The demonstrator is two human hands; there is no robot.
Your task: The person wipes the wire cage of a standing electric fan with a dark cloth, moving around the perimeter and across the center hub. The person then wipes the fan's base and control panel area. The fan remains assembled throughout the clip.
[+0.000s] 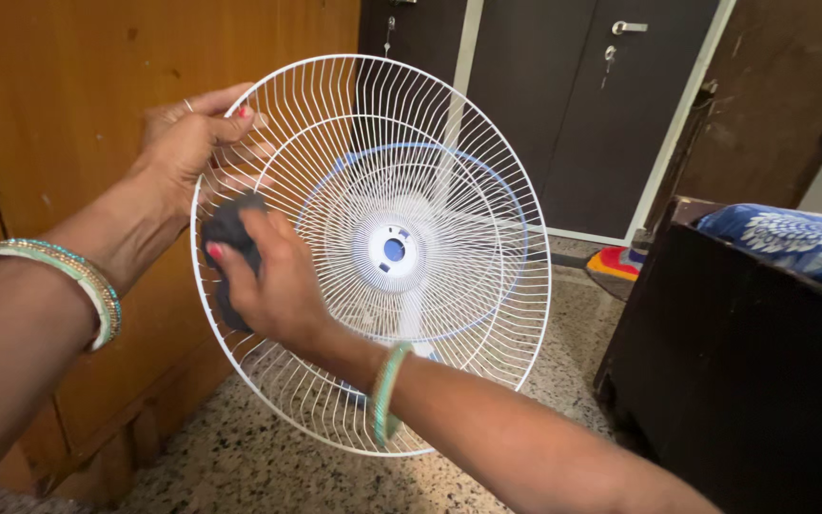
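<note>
white fan grille held up over the speckled floor | my left hand pinching its rim, right hand pressing a dark cloth on the wires | push too hard and those thin wires probably bend, or it slips

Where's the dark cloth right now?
The dark cloth is in the right hand, pressed against the left rim of the white fan grille, just below the left hand.

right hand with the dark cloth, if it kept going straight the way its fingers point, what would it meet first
The right hand presses a dark cloth on the white fan grille, fingers pointing up-left. Going on, it would probably meet the left hand gripping the grille's rim, though depth between them is unclear.
</note>
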